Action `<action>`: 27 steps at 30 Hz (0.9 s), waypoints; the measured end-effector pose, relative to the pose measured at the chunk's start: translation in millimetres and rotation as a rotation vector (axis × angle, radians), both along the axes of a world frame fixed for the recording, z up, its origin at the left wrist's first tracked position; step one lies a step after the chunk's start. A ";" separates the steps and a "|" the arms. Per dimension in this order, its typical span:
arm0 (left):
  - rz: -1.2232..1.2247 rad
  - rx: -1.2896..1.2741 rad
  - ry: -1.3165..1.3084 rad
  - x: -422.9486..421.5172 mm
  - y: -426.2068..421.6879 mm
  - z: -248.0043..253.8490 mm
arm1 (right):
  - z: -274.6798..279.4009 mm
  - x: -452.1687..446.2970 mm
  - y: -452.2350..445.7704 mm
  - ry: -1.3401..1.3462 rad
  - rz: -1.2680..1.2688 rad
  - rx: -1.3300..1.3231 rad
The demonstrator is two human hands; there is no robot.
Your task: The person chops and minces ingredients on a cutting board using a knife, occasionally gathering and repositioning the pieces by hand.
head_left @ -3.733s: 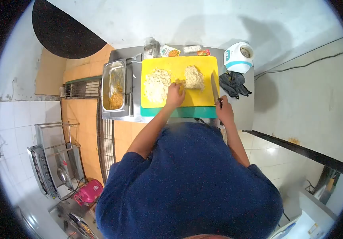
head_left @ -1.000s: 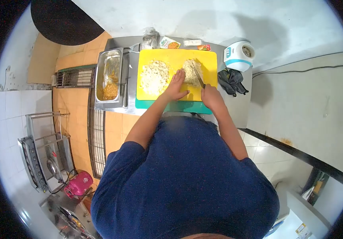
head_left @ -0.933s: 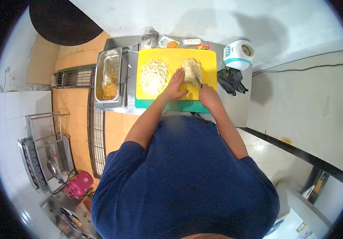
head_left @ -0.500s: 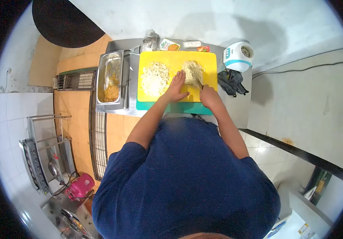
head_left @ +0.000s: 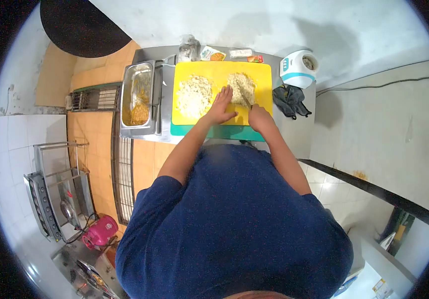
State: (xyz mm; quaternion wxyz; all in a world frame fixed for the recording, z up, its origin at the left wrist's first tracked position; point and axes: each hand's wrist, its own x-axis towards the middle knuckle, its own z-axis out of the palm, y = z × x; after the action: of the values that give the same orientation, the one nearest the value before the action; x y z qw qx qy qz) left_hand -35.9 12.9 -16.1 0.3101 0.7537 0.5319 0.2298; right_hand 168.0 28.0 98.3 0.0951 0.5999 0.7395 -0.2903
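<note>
My right hand (head_left: 260, 118) is closed round the handle of a knife (head_left: 245, 98), whose blade lies over a pile of finely chopped pale food (head_left: 238, 82). Flat on the yellow cutting board (head_left: 219, 72), my left hand (head_left: 220, 107) has its fingers stretched out, their tips at the left edge of that pile. A second pile of chopped pale food (head_left: 194, 94), in coarser bits, covers the board's left half. What the food is, I cannot make out. Beneath the yellow board a green board (head_left: 214, 132) shows along the near side.
Left of the boards stands a steel pan (head_left: 138, 74) with orange-brown food in it. Along the back lie a plastic bag (head_left: 188, 50), a food packet (head_left: 212, 54) and a red packet (head_left: 255, 59). To the right are a white-and-blue appliance (head_left: 296, 70) and a black bag (head_left: 290, 101).
The knife blade has shifted slightly left over the finely chopped pile, my right hand moving with it. My left hand stays flat on the board.
</note>
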 end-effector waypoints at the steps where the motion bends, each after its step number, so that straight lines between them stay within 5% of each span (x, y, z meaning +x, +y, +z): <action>1: -0.007 -0.005 0.001 0.1 -2.1 -0.2 | 4.0 0.6 -3.5 0.009 0.006 0.017; 14: 0.002 -0.015 -0.002 0.0 -4.9 -2.4 | -31.9 7.2 -9.6 0.034 0.010 0.058; 20: -0.002 0.011 0.024 0.8 -1.9 -2.5 | 20.9 -3.6 -11.0 0.017 -0.042 -0.006; 27: 0.004 -0.035 -0.105 -1.0 -5.1 -8.6 | -37.4 -0.3 -30.8 0.108 -0.090 0.038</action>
State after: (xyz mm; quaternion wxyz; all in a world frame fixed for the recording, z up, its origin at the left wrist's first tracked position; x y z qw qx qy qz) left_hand -36.9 7.8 -24.7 0.3502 0.7341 0.5204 0.2601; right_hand 167.7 -2.8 60.9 0.0307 0.6176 0.7213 -0.3121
